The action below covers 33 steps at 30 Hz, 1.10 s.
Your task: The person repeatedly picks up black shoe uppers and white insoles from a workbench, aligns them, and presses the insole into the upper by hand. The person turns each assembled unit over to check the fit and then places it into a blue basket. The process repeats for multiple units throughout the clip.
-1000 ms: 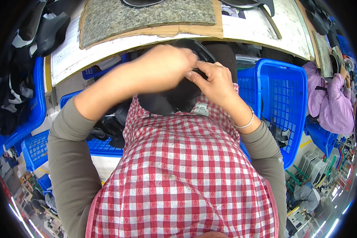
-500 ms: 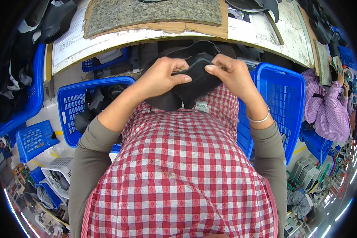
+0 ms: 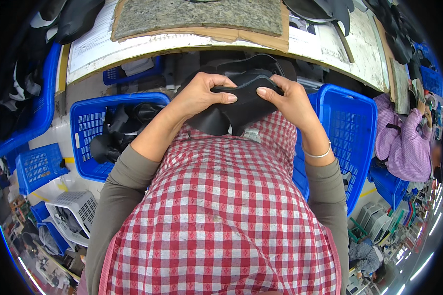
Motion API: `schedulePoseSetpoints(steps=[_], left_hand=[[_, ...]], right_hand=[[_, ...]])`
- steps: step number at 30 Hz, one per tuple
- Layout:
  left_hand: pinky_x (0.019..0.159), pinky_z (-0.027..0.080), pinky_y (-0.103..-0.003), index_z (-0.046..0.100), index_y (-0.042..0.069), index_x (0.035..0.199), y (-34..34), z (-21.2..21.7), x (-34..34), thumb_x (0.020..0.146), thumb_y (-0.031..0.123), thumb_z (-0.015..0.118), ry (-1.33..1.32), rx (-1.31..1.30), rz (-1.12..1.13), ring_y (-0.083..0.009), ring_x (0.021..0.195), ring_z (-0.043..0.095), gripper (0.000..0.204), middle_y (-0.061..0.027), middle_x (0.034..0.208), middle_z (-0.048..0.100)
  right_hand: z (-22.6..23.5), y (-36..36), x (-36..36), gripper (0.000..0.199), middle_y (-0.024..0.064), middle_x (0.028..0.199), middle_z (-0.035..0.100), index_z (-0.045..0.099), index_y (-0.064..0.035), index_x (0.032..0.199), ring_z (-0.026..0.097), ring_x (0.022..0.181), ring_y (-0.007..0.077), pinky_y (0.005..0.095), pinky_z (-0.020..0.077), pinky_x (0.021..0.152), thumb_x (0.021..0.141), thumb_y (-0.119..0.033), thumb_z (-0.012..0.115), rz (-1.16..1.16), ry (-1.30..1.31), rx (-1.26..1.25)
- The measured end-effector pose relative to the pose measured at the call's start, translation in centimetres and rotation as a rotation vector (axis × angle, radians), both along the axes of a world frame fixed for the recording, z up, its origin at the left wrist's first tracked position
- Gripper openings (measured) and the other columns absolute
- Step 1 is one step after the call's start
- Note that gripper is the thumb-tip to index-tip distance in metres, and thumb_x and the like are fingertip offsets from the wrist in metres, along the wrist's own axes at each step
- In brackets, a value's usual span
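A black shoe upper [image 3: 241, 109] lies over my lap, its folded edge running between my two hands. My left hand [image 3: 205, 94] pinches that edge between thumb and fingers on the left side. On the right, my right hand [image 3: 290, 100], with a bracelet at its wrist, pinches the same edge, thumb on the near face. Most fingertips are hidden behind the black material. Beyond the hands, a second curved black piece [image 3: 261, 63] shows; whether it belongs to the same upper I cannot tell.
Ahead is a white worktable [image 3: 103, 63] with a grey stone slab [image 3: 202, 19] on cardboard. A blue basket [image 3: 86, 169] of black pieces stands at my left, another blue basket [image 3: 369, 128] at my right. Farther right sits a person in a checked pink top [image 3: 403, 142].
My right hand has shifted slightly, its thumb now pressing flatter along the edge. The upper's edge is drawn straighter between both hands. The whole view has tilted a little.
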<state>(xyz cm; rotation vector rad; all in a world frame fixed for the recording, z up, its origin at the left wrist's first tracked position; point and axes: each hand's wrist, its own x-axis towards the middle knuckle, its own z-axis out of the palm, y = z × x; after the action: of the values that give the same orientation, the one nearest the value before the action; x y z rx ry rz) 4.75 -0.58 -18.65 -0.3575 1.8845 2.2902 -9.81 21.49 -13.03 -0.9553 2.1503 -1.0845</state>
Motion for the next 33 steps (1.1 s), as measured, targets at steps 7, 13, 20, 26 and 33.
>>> schedulePoseSetpoints(steps=[7, 13, 20, 26, 33], left_hand=[[0.094, 0.051, -0.032, 0.079, 0.003, 0.102, 0.0, -4.0, 1.8, 0.082, 0.01, 0.086, 0.376, -0.397, 0.197, -0.0187, 0.104, 0.065, 0.022, -0.0046, 0.104, 0.072], [0.097, 0.044, -0.036, 0.079, 0.007, 0.091, -2.3, 8.8, 3.1, 0.083, 0.015, 0.085, 0.628, -0.79, 0.247, -0.0196, 0.098, 0.064, 0.012, -0.0014, 0.093, 0.073], [0.119, 0.034, -0.05, 0.045, 0.011, 0.157, -5.9, 18.6, -1.2, 0.082, 0.028, 0.086, 0.702, -1.265, 0.663, -0.0433, 0.141, 0.042, 0.086, -0.0228, 0.156, 0.045], [0.123, 0.035, -0.049, 0.033, 0.011, 0.164, -6.6, 7.6, -3.0, 0.084, 0.001, 0.068, 0.283, -1.021, 0.714, -0.0484, 0.148, 0.041, 0.088, -0.03, 0.163, 0.034], [0.121, 0.04, -0.039, 0.067, -0.002, 0.137, -20.8, 15.2, 0.3, 0.082, -0.019, 0.044, 0.672, -0.864, 0.991, -0.0263, 0.135, 0.062, 0.062, -0.0159, 0.14, 0.068]], right_hand=[[-1.3, 0.5, 0.1, 0.034, 0.0233, 0.088, 0.07, 0.07, 0.0056, 0.105, 0.065, 0.076, 0.0255, 0.0377, 0.0538, 0.073, 0.09, -0.022, 0.083, 0.082, -0.019, -0.026], [9.7, 0.9, 2.5, 0.03, 0.0186, 0.088, 0.075, 0.072, 0.0051, 0.108, 0.073, 0.075, 0.0314, 0.0328, 0.0546, 0.069, 0.084, -0.007, 0.084, 0.183, 0.371, -0.093], [11.5, -9.5, 1.8, 0.033, 0.0167, 0.113, 0.073, 0.066, 0.0045, 0.124, 0.071, 0.106, 0.0289, 0.0335, 0.0537, 0.086, 0.091, 0.001, 0.069, -0.09, 0.375, -0.249], [5.2, -13.1, 1.7, 0.064, 0.0246, 0.138, 0.063, 0.056, -0.0007, 0.146, 0.06, 0.131, 0.0428, 0.0446, 0.049, 0.112, 0.083, 0.012, 0.054, 0.366, 0.177, -0.445], [6.3, -9.1, -5.2, 0.037, 0.0133, 0.104, 0.076, 0.078, -0.0033, 0.109, 0.073, 0.099, 0.028, 0.039, 0.0594, 0.085, 0.08, 0.011, 0.061, 0.249, 0.44, -0.524]])
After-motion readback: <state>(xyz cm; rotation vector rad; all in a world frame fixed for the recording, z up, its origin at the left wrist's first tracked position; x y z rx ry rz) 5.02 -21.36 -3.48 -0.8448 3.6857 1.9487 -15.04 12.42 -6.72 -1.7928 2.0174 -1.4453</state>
